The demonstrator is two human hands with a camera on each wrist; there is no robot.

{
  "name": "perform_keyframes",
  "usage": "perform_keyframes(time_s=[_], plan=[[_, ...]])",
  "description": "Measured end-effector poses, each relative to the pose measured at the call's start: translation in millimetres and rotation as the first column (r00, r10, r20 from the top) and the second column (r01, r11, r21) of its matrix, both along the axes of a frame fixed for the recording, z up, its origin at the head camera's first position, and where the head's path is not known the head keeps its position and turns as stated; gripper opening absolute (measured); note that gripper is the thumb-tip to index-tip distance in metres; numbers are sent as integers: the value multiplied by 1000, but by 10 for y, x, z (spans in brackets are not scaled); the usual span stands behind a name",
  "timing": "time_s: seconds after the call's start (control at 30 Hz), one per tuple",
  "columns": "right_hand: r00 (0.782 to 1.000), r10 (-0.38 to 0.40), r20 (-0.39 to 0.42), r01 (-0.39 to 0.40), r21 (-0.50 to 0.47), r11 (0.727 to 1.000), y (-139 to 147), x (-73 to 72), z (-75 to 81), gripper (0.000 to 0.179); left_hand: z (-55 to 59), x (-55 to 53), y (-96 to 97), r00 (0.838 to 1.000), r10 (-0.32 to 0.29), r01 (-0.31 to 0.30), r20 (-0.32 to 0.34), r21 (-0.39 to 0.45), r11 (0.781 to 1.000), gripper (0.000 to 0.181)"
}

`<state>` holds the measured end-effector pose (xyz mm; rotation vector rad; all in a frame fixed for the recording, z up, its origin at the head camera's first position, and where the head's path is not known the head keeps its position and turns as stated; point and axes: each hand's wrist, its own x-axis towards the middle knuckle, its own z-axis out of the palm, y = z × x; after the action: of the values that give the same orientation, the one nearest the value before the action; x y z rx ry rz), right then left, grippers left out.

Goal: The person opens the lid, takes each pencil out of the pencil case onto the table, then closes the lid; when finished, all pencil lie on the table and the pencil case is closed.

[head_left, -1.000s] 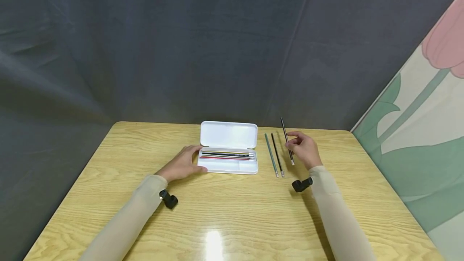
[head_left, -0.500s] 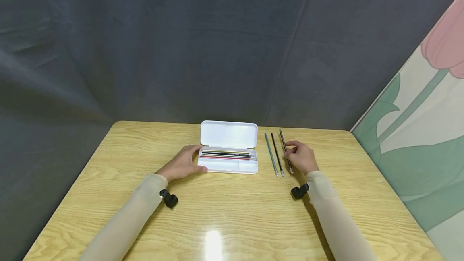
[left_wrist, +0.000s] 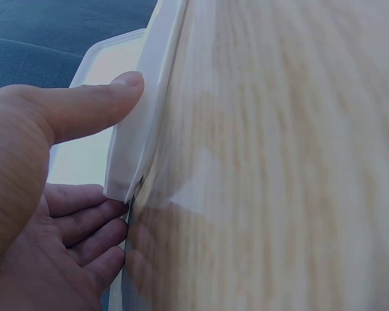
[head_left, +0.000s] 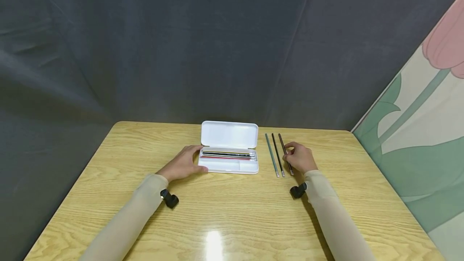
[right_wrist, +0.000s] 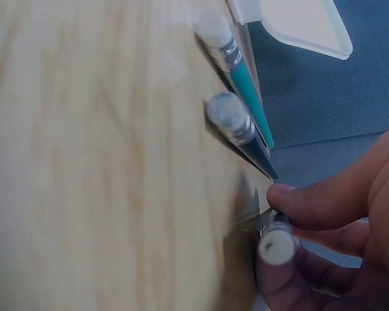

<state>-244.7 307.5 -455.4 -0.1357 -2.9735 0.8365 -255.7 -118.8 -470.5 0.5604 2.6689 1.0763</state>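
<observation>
A white pencil case lies with its lid raised; several pencils rest in its rear compartment. My left hand holds the case by its left end, thumb on the front wall and fingers around the end. To the right, my right hand pinches a dark pencil between thumb and fingers; its white eraser points toward me. This pencil is at the tabletop, beside a black pencil and a teal pencil lying roughly parallel. My fingers hide its middle.
The wooden table ends just behind the case and pencils. A dark cloth hangs behind it, and a flower-patterned cloth hangs along the right side. Small black cameras sit on both wrists.
My right hand has lowered the dark pencil from above the table to the tabletop, moving slightly left and toward me, next to the black pencil. The left hand stays on the case.
</observation>
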Motion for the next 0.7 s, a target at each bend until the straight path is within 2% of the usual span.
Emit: perform_keyframes(time_s=[0.37,0.53,0.63,0.7], plan=[[1000,11,-7,-11,38,999,-13,-38,-7,40,23,-4,-2,1000,4,-4,-1,0,1000,94],[1000,13,-13,-13,27,1000,4,-43,8,40,26,1,4,1000,6,-6,-2,6,1000,94],[999,12,-48,-11,10,1000,28,-34,24,39,21,2,6,1000,6,-6,0,11,1000,94],[994,5,-110,-6,-14,1000,40,-30,49,36,20,6,6,1000,5,-5,2,10,1000,94]])
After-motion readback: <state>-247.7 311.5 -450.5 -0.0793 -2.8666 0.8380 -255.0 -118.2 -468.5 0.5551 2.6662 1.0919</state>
